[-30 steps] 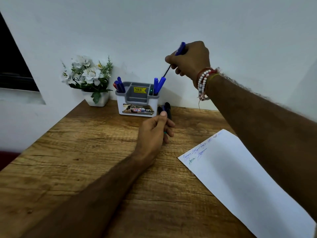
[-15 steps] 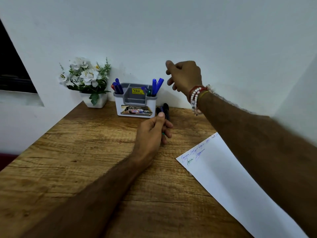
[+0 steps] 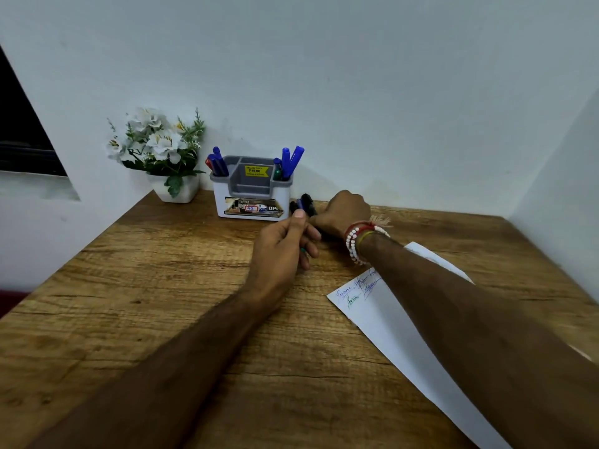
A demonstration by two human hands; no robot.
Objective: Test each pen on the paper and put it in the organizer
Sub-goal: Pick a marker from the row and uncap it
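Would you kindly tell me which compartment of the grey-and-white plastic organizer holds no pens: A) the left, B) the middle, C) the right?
B: in the grey-and-white plastic organizer, the middle compartment shows only a yellow price sticker, while capped pens stand in both side compartments.

Wood-grain surface (image 3: 162, 303), set into a wall corner. Items on it:
- white and grey organizer (image 3: 223, 202), upright at 12 o'clock, near the back wall;
- white pot (image 3: 176, 189) of white flowers at 11 o'clock;
- white paper (image 3: 389, 325), flat at 4 o'clock, scribbled at its far end.
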